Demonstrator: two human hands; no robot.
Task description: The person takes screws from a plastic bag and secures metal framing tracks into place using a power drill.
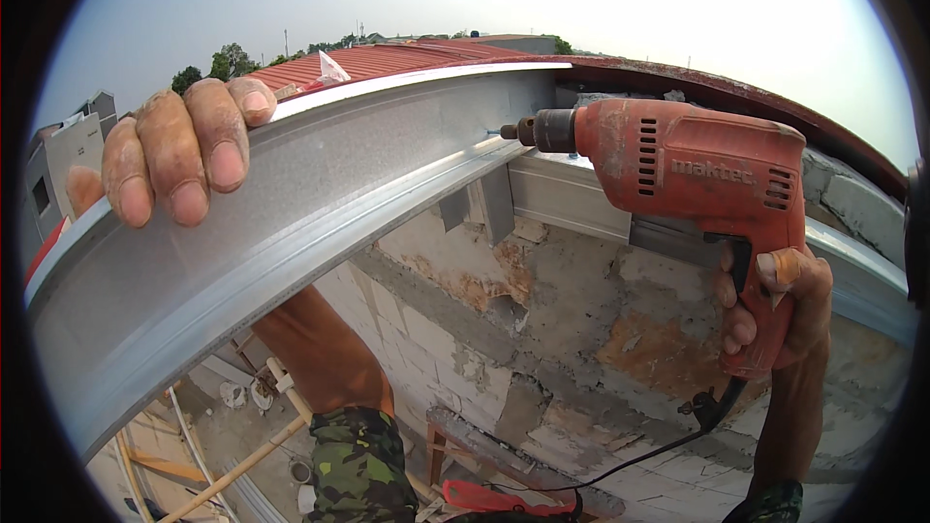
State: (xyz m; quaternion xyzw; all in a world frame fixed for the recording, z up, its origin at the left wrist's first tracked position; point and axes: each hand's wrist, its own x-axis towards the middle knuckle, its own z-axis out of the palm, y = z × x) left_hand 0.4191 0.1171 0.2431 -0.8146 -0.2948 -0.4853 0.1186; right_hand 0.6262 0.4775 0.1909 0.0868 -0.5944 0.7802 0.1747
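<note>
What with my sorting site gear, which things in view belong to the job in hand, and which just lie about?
In use:
red corded drill, right hand
galvanised channel, left hand

Apparently lying about:
plastic scrap near red roof
wooden pole below

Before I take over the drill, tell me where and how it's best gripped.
Take the drill by its handle, probably from the right and slightly below. The handle hangs down, slim enough for the right hand to wrap, with the trigger on its left face. The chuck points left at the beam, so avoid that end.
</note>
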